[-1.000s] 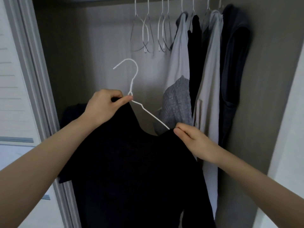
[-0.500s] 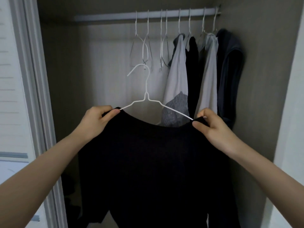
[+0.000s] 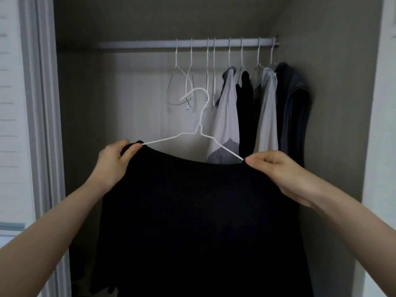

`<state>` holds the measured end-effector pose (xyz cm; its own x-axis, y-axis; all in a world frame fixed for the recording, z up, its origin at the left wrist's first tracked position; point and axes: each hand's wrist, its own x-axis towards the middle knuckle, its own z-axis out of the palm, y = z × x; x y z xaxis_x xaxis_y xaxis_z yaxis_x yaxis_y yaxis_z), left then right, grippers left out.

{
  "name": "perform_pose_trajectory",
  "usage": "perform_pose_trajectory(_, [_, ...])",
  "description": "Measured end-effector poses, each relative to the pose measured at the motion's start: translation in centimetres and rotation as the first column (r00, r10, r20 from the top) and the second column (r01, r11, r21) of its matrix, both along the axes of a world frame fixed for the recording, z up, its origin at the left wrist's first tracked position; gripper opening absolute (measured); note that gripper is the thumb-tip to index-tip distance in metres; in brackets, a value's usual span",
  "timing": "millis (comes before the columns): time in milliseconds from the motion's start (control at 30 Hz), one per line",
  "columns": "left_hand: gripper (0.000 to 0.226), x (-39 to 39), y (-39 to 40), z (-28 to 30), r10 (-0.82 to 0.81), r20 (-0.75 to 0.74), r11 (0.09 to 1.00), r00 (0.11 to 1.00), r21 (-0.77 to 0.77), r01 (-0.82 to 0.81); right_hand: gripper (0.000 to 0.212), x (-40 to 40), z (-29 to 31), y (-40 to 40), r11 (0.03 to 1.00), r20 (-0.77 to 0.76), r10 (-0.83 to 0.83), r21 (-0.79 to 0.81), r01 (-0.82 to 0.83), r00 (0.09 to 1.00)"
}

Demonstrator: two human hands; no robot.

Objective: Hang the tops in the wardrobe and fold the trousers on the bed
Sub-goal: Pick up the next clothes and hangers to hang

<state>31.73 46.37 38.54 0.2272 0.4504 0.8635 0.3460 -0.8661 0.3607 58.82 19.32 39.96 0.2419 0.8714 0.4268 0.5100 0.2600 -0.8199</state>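
A black top (image 3: 199, 221) hangs on a white wire hanger (image 3: 200, 127) that I hold up in front of the open wardrobe. My left hand (image 3: 115, 162) grips the top's left shoulder over the hanger's end. My right hand (image 3: 278, 170) pinches the right shoulder at the other end. The hanger's hook points left and sits well below the white rail (image 3: 184, 43), apart from it. The top's lower part runs out of view at the bottom.
On the rail, several empty wire hangers (image 3: 188, 86) hang left of centre. To the right hang several tops: a white one (image 3: 227, 116), a black one (image 3: 245, 116), a light grey one (image 3: 267, 116) and a dark grey one (image 3: 293, 112). The door frame (image 3: 42, 125) stands at the left.
The hanger went from tilted to level as my hands spread to the top's two shoulders and lifted it. My view rose, so the rail now shows fully.
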Motion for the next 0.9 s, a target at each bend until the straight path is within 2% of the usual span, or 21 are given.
perform_pose_trajectory(100, [0.039,0.6,1.2,0.6,0.03,-0.031,0.999,0.999,-0.032,-0.031,0.034,-0.6,1.1,-0.2,0.994,0.023,0.045,-0.099,-0.042,0.999])
perform_pose_trajectory(167, [0.04,1.3,1.9,1.3,0.019,-0.027,0.998,0.999,-0.06,-0.02,0.032,-1.0,2.0,-0.5,0.99,-0.051,0.1,-0.091,-0.104,0.994])
perform_pose_trajectory(300, [0.039,3.5,2.5,3.5,-0.028,0.028,0.998,0.999,-0.064,0.03,0.031,-1.9,4.0,-2.2,0.99,-0.25,0.14,0.046,-0.133,0.958])
perform_pose_trajectory(400, [0.034,6.7,2.1,5.2,-0.124,0.013,0.989,0.992,-0.08,0.125,0.032,-2.9,5.3,-3.8,0.983,-0.308,0.122,0.17,-0.071,0.944])
perform_pose_trajectory(467, [0.033,9.1,1.3,6.1,-0.217,-0.01,0.971,0.976,-0.101,0.215,0.027,-3.5,6.2,-5.0,0.971,-0.285,0.1,0.237,-0.031,0.953])
perform_pose_trajectory(567, [0.036,12.7,0.4,6.7,-0.377,-0.048,0.916,0.925,-0.169,0.365,0.027,-3.6,7.2,-6.7,0.957,-0.222,0.019,0.287,0.046,0.975])
perform_pose_trajectory(700, [0.034,16.8,-1.2,7.1,-0.569,-0.053,0.794,0.821,-0.294,0.532,0.031,-3.4,7.9,-8.0,0.951,-0.213,-0.086,0.275,0.144,0.973])
perform_pose_trajectory(800, [0.034,19.4,-2.7,8.0,-0.648,-0.029,0.718,0.761,-0.358,0.597,0.038,-3.6,8.4,-8.4,0.928,-0.248,-0.168,0.286,0.238,0.954])
perform_pose_trajectory(900, [0.049,21.7,-4.0,9.2,-0.725,0.013,0.614,0.689,-0.442,0.654,0.04,-4.1,9.1,-8.8,0.895,-0.249,-0.241,0.317,0.314,0.938])
